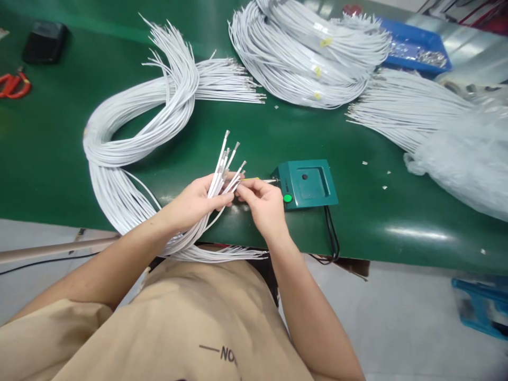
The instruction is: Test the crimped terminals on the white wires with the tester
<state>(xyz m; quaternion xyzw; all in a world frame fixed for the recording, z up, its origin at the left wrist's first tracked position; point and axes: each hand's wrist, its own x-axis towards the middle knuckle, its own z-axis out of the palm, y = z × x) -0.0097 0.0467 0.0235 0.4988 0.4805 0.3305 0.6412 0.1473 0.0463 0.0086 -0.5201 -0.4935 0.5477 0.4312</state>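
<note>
My left hand [194, 201] is closed around a bunch of white wires [217, 180], whose ends with metal terminals stick up past the thumb. My right hand [266, 205] meets it there, thumb and finger pinched on what looks like one wire from the bunch; the fingertips partly hide it. Just behind the right fingers, a thin metal shaft with something yellow at its end reaches from a small green device [293, 170] with a green button [288, 198]. The wires trail down from my left hand over the table's front edge.
A looped bundle of white wires [99, 132] lies left, large coils [270, 63] at the back. More wires [405, 100], partly in clear plastic [456, 153], lie right. A blue tray [413, 37] holds small metal parts. Red-handled scissors [18, 87] and a black object [45, 42] are far left.
</note>
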